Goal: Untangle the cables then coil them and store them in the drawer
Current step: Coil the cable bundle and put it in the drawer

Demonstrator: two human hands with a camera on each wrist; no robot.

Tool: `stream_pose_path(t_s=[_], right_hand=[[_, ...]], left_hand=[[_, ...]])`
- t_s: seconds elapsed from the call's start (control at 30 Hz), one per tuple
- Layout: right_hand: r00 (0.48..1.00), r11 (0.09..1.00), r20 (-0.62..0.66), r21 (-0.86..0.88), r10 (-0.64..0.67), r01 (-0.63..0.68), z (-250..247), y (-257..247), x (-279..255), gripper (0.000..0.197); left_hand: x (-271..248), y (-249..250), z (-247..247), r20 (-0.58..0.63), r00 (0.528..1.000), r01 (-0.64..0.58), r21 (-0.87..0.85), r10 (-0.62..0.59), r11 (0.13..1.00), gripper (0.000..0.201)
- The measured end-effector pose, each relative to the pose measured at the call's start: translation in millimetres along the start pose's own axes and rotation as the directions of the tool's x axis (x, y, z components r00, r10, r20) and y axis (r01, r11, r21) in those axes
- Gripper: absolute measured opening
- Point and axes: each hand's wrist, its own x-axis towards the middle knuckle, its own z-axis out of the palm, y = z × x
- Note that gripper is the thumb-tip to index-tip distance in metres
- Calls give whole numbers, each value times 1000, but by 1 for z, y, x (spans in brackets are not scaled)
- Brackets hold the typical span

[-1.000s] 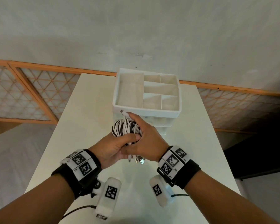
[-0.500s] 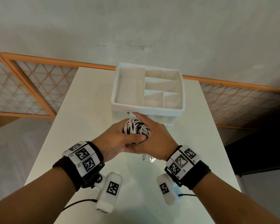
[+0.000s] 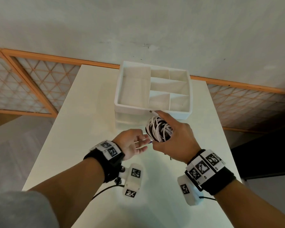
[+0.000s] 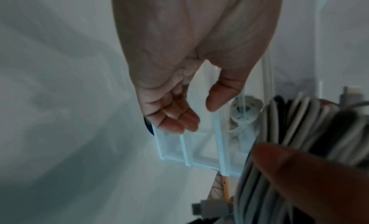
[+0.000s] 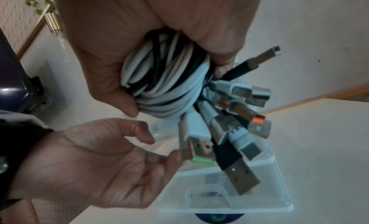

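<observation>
White surface (image 3: pixel 82 112), pale wall behind. Right hand (image 3: pixel 176 142): grip wrapped round coiled cables (image 3: pixel 158 130), plugs dangling below. Left hand (image 3: pixel 132 143): grip loose, holding nothing, just beside. Drawer unit (image 3: pixel 122 124) just beyond, drawers shut. Step judged: storing; next, pull drawer open.
</observation>
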Motion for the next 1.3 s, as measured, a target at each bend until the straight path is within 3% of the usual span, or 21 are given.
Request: stream_pose_path(t_s=[0.17,0.3,0.37,0.43,0.47,0.53,0.57,0.63,0.67,0.7,0.73,0.8,0.93,1.1,1.13,1.2,1.27,1.3], right_hand=[[999,999,-31,43,-27,28,-6,-1,-7,90],[999,999,16,5,-33,33,-8,-1,-15,88],[998,999,41,-22,-39,40,-8,-1,-17,90],[996,998,74,-42,-44,47,-8,-2,-18,90],[995,997,82,-59,-54,59,-8,-3,-18,91],[993,992,90,-94,-80,88,-10,-7,-15,92],[992,989,91,-108,-88,97,-11,-10,-14,93],[991,985,94,-135,-93,105,-14,-15,-8,94],[990,983,100,-148,-96,110,-15,-18,-5,94],[989,980,108,-162,-102,119,-16,-20,-1,95],[987,974,119,-184,-110,131,-17,-23,2,95],[979,953,155,-254,-129,166,-16,-29,8,94],[957,866,263,-443,-122,232,-4,-34,18,93],[917,788,395,-547,-55,283,24,-27,25,91],[913,792,405,-547,-34,272,28,-25,28,91],[907,806,421,-541,12,240,33,-22,33,92],[893,804,448,-546,43,235,39,-20,39,93],[880,798,471,-550,53,247,41,-20,41,91]], left_hand=[[6,1,20,41,999,-8,-57,10,998,14],[-6,-19,5,87,992,88,12,-88,996,10],[-17,-32,-7,141,983,120,19,-121,993,20],[-34,-37,-13,169,973,136,121,-155,983,38],[-42,-34,-12,169,972,117,257,-163,959,40],[-57,-23,-7,156,986,-42,586,-63,809,30],[-60,-15,-4,159,984,-166,709,74,686,25],[-60,3,-5,188,917,-312,889,353,335,29],[-59,9,-6,208,883,-295,943,420,153,39],[-57,11,-9,216,882,-238,971,418,1,51],[-56,9,-11,190,911,-159,981,365,-116,55],[-58,-2,-15,136,947,-63,968,292,-244,49],[-66,-17,-22,139,965,-73,957,225,-280,47],[-73,-2,-29,129,987,-112,978,92,-176,51],[-74,2,-30,132,983,-111,980,125,-165,44],[-75,10,-32,123,936,-99,991,328,-91,31],[-72,12,-30,112,849,-125,992,516,-10,34],[-68,11,-28,147,834,-184,983,533,16,43]])
